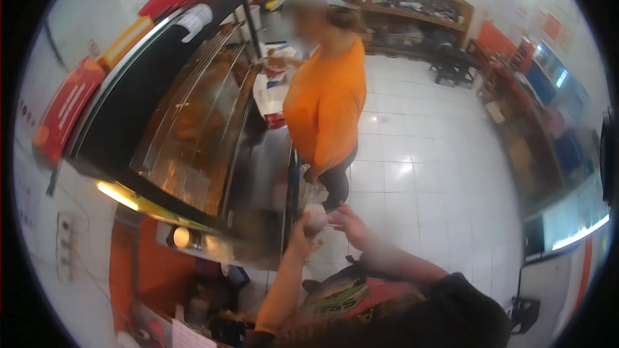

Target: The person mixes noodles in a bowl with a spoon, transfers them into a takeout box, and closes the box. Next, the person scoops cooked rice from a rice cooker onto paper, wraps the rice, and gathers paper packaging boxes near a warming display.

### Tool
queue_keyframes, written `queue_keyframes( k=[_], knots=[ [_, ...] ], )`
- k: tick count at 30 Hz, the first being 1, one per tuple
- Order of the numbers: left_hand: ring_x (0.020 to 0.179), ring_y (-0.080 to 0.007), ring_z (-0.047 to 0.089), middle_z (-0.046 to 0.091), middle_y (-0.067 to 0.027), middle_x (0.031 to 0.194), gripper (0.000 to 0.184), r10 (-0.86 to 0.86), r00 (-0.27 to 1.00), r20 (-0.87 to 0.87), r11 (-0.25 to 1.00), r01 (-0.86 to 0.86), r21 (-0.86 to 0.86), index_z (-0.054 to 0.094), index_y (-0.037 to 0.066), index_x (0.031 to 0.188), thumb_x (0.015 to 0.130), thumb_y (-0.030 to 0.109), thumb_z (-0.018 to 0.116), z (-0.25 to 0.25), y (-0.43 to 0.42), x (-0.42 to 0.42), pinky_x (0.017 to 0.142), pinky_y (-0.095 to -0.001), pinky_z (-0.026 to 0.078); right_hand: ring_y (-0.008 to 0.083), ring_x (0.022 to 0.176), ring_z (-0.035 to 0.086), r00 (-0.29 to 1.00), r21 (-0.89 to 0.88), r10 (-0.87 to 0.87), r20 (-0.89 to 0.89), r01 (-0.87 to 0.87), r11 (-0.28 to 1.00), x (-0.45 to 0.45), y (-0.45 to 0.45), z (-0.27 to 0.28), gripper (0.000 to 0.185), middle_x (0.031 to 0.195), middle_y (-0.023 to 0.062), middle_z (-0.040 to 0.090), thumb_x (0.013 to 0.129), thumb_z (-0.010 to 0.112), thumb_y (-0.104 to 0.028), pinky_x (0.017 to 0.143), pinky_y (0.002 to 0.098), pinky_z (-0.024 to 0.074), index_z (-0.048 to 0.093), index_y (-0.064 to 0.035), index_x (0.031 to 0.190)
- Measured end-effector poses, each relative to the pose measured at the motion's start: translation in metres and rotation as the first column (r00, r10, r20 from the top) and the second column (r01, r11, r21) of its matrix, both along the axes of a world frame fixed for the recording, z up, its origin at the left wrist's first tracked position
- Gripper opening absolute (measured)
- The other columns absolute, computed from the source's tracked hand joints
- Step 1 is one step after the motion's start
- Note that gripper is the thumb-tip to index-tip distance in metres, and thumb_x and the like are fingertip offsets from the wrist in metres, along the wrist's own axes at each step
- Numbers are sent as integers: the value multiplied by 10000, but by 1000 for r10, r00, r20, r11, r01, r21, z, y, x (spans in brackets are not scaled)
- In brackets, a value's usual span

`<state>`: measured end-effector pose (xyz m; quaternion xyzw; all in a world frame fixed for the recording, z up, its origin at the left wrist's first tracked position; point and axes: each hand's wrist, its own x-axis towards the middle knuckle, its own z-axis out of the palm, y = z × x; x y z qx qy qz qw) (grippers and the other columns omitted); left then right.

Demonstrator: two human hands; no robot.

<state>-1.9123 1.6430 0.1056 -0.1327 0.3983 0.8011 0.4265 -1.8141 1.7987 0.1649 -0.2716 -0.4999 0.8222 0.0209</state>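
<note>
My left hand (300, 237) is closed around a pale, rounded thing (315, 217), held in front of my body. Blur hides what kind of thing it is. Just to its right, my right hand (351, 227) has its fingers stretched out towards it. The fingertips are close to the pale thing, and I cannot tell whether they touch it. Beyond my hands, a person in an orange shirt (335, 100) and a light cap stands beside the counter.
A glass-fronted display case (193, 122) with food inside stands on my left, beside a dark counter top (261, 183). White floor tiles (412, 174) stretch to the right. A shelf unit (412, 16) stands at the back, and a long wooden bench (516, 116) runs along the right wall.
</note>
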Motion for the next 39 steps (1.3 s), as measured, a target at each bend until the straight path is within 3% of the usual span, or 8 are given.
queue_keyframes(
  k=[6, 10, 20, 23, 24, 31, 34, 39],
  knots=[
    [916, -226, 624, 631, -86, 999, 400, 415, 858, -301, 909, -407, 93, 581, 60, 1190, 934, 362, 643, -70, 28, -130, 735, -340, 531, 278, 1119, 578, 1000, 84, 23, -11, -22, 996, 95, 169, -21, 643, 1415, 171, 466, 923, 575, -206, 972, 406, 438, 299, -11, 1470],
    [743, -211, 638, 664, -99, 925, 488, 669, 674, -313, 515, -724, -459, 619, -23, 1080, 899, 427, 678, -90, 44, -216, 621, -338, 529, 297, 1028, 619, 931, 138, -281, 233, 255, 957, 191, 270, -24, 544, 1247, 158, 592, 907, 604, -233, 850, 385, 503, 444, 2, 1371],
    [1105, -462, 588, 615, -310, 1173, 818, 231, 847, -478, -220, -433, -874, 652, -61, 1127, 971, 639, 258, -151, -3, -305, 960, -588, 432, 298, 937, 652, 825, 185, -448, 345, 408, 894, 218, 460, -63, 395, 1111, 139, 651, 888, 607, -230, 801, 394, 517, 565, -15, 1216],
    [896, -463, 646, 669, -317, 925, 683, 86, 538, -839, -352, -771, -530, 684, -89, 966, 999, 518, 374, -151, 10, -272, 826, -523, 521, 266, 949, 654, 891, 116, -323, 318, 301, 946, 148, 524, -50, 400, 1128, 134, 650, 903, 608, -223, 811, 367, 519, 564, -3, 1234],
    [873, -471, 640, 660, -309, 975, 594, -660, 383, -646, -459, -887, -57, 655, -85, 1035, 1021, 441, 380, -137, 37, -223, 786, -510, 534, 256, 955, 655, 917, 92, -265, 298, 249, 964, 129, 547, -49, 402, 1135, 132, 650, 909, 609, -223, 814, 358, 519, 563, 0, 1239],
    [972, -436, 617, 639, -280, 1070, 515, -702, 525, -482, -128, -758, -640, 644, -57, 1082, 972, 410, 456, -108, 361, -138, 846, -487, 506, 224, 978, 657, 868, 214, -305, 393, 236, 948, 68, 743, -140, 418, 1142, 117, 656, 908, 628, -226, 818, 344, 516, 561, -5, 1257],
    [1022, -418, 604, 628, -266, 1119, 486, -739, 586, -332, 64, -430, -900, 639, -42, 1106, 947, 394, 494, -148, 487, -164, 877, -476, 492, 274, 829, 624, 743, 579, -513, 430, 209, 788, 212, 835, -381, 265, 1024, 123, 621, 918, 596, -208, 661, 399, 517, 581, -88, 1154],
    [1099, -390, 586, 611, -243, 1193, 461, -873, 433, -225, 314, 145, -938, 630, -21, 1143, 910, 370, 553, -211, 719, -249, 925, -458, 470, 381, 766, 634, 215, 219, -551, 806, 756, 616, 298, 839, -313, 305, 1028, 182, 600, 903, 572, -192, 578, 521, 516, 546, -83, 1187]
  ],
)
